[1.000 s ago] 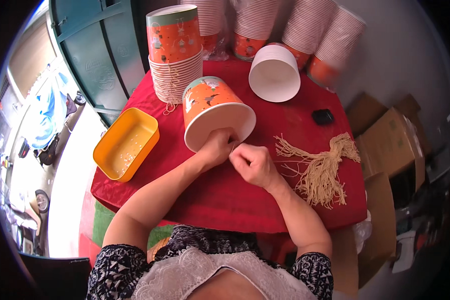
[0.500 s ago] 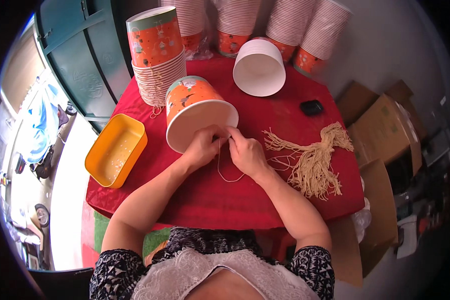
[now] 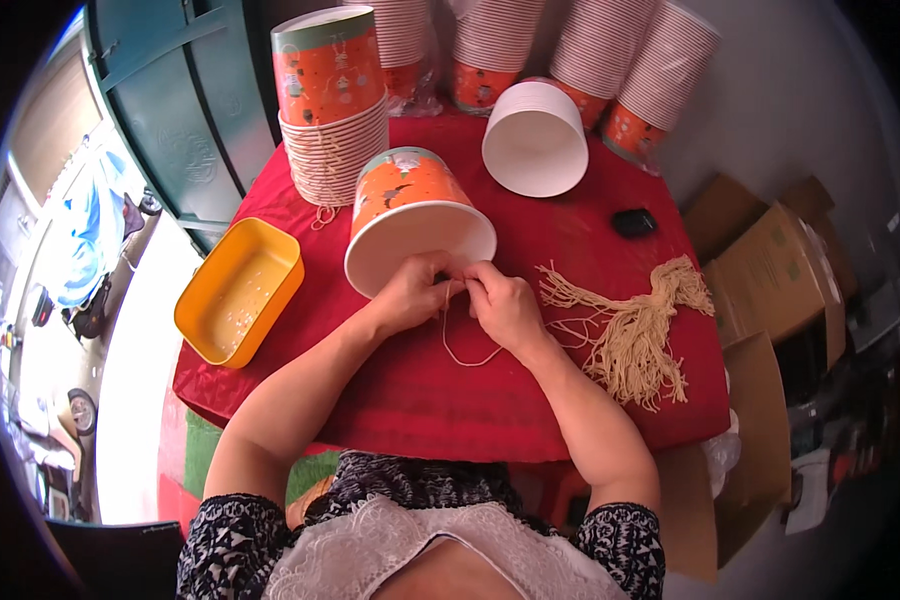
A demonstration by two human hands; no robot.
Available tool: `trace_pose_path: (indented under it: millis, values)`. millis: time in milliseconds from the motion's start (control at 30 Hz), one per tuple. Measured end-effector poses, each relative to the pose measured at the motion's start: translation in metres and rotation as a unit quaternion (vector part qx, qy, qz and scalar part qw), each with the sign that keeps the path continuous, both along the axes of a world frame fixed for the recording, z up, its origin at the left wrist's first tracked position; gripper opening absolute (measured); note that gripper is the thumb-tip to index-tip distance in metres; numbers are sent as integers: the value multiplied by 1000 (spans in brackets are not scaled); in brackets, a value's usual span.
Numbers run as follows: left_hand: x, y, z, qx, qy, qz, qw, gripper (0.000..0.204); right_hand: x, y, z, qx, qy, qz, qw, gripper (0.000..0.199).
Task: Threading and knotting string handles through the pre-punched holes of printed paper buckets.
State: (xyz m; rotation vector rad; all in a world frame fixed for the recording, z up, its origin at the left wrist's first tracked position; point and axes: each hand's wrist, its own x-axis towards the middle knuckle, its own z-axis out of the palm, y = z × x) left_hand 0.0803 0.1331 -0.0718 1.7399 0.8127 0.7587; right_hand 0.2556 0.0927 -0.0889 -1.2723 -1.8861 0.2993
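Observation:
An orange and green paper bucket (image 3: 410,190) lies tilted on the red-covered table, its white open mouth facing me. At its lower rim, my left hand (image 3: 417,291) has its fingers pinched together on a thin cream string (image 3: 446,335). Close beside it, my right hand (image 3: 505,306) pinches at the same string, fingertips nearly touching the left ones. A loop of the string hangs below both hands onto the cloth. The fingers partly hide where the string meets the rim. Right of my right hand lies a loose bundle of cream strings (image 3: 638,335).
A yellow tray (image 3: 288,262) with small white bits stands at left. Behind it rises a bucket stack (image 3: 332,120). A white-mouthed bucket (image 3: 536,150) lies farther back, before several wrapped stacks. A small black object (image 3: 633,222) sits at right; cardboard boxes (image 3: 770,270) stand beyond the table (image 3: 450,410).
The whole view has shifted slightly, moving the table's things a little to the right. Both hands stay at the bucket's rim with the string, their fingers moved only slightly.

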Motion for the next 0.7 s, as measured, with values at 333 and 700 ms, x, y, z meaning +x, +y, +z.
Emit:
trace_pose_path:
  millis: [333, 700]
  values:
    - [-2, 9, -7, -37, -24, -16, 999, 6, 2, -5, 12, -25, 14, 14, 999, 11]
    - [-3, 9, -6, -55, -36, -28, 997, 9, 0, -4, 10, -6, 1, 16, 1000, 11]
